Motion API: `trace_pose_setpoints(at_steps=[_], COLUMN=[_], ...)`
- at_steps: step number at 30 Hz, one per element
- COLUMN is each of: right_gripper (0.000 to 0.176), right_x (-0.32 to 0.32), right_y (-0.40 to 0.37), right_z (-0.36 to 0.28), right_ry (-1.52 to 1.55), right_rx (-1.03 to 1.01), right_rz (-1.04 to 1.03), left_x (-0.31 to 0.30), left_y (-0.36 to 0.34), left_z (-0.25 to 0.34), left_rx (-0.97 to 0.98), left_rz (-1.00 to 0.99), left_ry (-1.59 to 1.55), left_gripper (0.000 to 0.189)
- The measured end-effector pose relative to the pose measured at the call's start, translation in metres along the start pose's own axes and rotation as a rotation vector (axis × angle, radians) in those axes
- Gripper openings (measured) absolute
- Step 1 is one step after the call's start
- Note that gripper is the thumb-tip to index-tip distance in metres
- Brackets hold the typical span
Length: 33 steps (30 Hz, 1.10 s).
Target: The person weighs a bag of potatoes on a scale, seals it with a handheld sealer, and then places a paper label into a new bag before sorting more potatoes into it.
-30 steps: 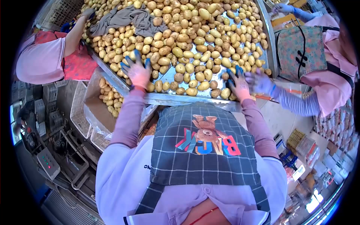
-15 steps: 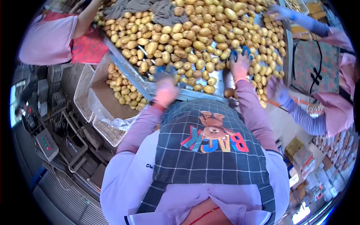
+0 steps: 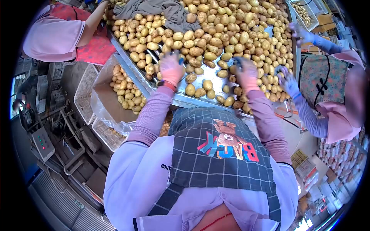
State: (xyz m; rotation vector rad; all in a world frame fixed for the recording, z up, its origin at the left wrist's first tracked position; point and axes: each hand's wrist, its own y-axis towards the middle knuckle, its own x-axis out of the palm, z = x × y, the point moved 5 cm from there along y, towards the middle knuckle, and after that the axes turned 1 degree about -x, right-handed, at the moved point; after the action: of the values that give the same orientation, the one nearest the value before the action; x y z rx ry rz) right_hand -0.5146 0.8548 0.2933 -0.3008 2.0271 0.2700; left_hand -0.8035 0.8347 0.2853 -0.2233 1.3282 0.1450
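Many potatoes (image 3: 208, 38) lie heaped on a metal sorting table (image 3: 190, 101). My left hand (image 3: 171, 70), gloved, is over the potatoes at the table's left front; its fingers are blurred, so what it holds, if anything, cannot be made out. My right hand (image 3: 246, 73), also gloved, reaches down among the potatoes right of centre, its fingertips smeared by motion. Between the two hands a few potatoes rest on bare shiny metal. A grey cloth (image 3: 154, 9) lies on the heap at the back.
A plastic-lined box (image 3: 104, 92) with potatoes stands left of the table, by white crates (image 3: 85, 90). One co-worker's arm (image 3: 92, 23) is at the upper left. Another co-worker's gloved hands (image 3: 289, 82) are at the right edge. A white basket (image 3: 306, 15) sits upper right.
My left hand has moved up and slightly right, further onto the table. My right hand has shifted slightly down. More bare metal shows between them, and the co-worker's hands at right have moved.
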Motion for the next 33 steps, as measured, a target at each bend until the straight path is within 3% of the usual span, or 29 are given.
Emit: trace_pose_setpoints(at_steps=[1, 3, 5, 7, 8, 9, 10, 11, 12, 13, 15, 17, 18, 19, 21, 23, 25, 27, 29, 30, 31, 32, 33], right_gripper=[0.042, 0.043, 0.039, 0.037, 0.038, 0.037, 0.035, 0.032, 0.029, 0.031, 0.035, 0.04, 0.047, 0.055, 0.062, 0.059, 0.041, 0.044, 0.056, 0.067, 0.063, 0.058, 0.053], right_x=[0.005, 0.053, 0.065, 0.068, 0.062, 0.048, 0.029, 0.013, 0.002, -0.044, -0.063, -0.043, -0.021, 0.003, 0.02, 0.033, 0.034, 0.054, 0.033, 0.032, 0.019, 0.012, 0.007], right_y=[0.003, -0.024, -0.056, -0.073, -0.073, -0.066, -0.055, -0.033, -0.009, 0.026, 0.083, 0.118, 0.116, 0.103, 0.074, 0.033, 0.001, -0.028, -0.037, -0.04, -0.038, -0.036, -0.032], right_z=[-0.036, -0.092, -0.077, -0.028, -0.008, 0.005, 0.015, 0.029, 0.049, 0.027, 0.056, 0.066, 0.053, 0.043, 0.03, 0.032, 0.028, 0.025, -0.021, -0.039, -0.057, -0.053, -0.05], right_ry=[0.158, -0.062, 0.049, -0.014, -0.047, 0.107, 0.192, 0.267, 0.221, 0.511, 0.362, 0.08, -0.016, -0.265, -0.013, 0.27, 0.686, 1.385, 1.018, 0.88, 0.859, 1.093, 1.33], right_rx=[0.012, -0.207, -0.286, -0.185, -0.063, 0.079, 0.193, 0.323, 0.279, 0.649, 0.439, 0.485, 0.308, 0.26, 0.296, 0.383, 0.408, 0.69, 0.568, 0.332, 0.179, 0.259, 0.335], right_rz=[-0.058, -0.532, -0.36, -0.406, -0.44, -0.471, -0.26, -0.179, 0.071, 0.016, 0.172, -0.107, -0.254, -0.267, -0.179, -0.082, 0.123, 0.111, 0.127, -0.048, -0.063, -0.088, -0.121], left_x=[0.016, 0.03, 0.036, 0.064, 0.042, 0.019, 0.019, 0.021, 0.017, 0.013, 0.01, 0.013, 0.022, 0.03, 0.029, 0.017, 0.016, 0.019, 0.025, 0.031, 0.036, 0.037, 0.038], left_y=[-0.01, -0.027, -0.042, -0.056, -0.064, -0.068, -0.069, -0.068, -0.064, -0.063, -0.054, -0.044, -0.041, -0.038, -0.036, -0.045, -0.054, -0.065, -0.078, -0.08, -0.083, -0.088, -0.09], left_z=[0.011, 0.015, -0.003, -0.045, -0.052, -0.06, -0.075, -0.088, -0.095, -0.096, -0.088, -0.059, -0.044, -0.026, 0.018, 0.049, 0.064, 0.075, 0.094, 0.1, 0.103, 0.106, 0.105], left_rx=[0.066, 0.057, -0.024, -0.366, -0.416, -0.468, -0.565, -0.668, -0.629, -0.589, -0.592, -0.605, -0.576, -0.547, -0.452, -0.411, -0.461, -0.437, -0.246, -0.268, -0.291, -0.291, -0.147], left_rz=[0.123, 0.139, 0.169, 0.034, 0.021, 0.005, -0.052, -0.106, -0.161, -0.217, -0.208, -0.39, -0.385, -0.375, -0.651, -0.784, -0.737, -0.778, -1.175, -1.15, -1.122, -1.135, -0.973], left_ry=[0.023, -0.362, -0.856, -1.364, -1.457, -1.541, -1.664, -1.785, -1.832, -1.874, -1.951, -2.218, -2.318, -2.421, -2.802, -3.044, -2.952, -2.846, -2.818, -2.687, -2.553, -2.547, -2.308], left_gripper=[0.04, 0.04, 0.037, 0.027, 0.021, 0.017, 0.018, 0.021, 0.023, 0.025, 0.026, 0.031, 0.036, 0.042, 0.049, 0.058, 0.064, 0.069, 0.065, 0.065, 0.065, 0.065, 0.061])
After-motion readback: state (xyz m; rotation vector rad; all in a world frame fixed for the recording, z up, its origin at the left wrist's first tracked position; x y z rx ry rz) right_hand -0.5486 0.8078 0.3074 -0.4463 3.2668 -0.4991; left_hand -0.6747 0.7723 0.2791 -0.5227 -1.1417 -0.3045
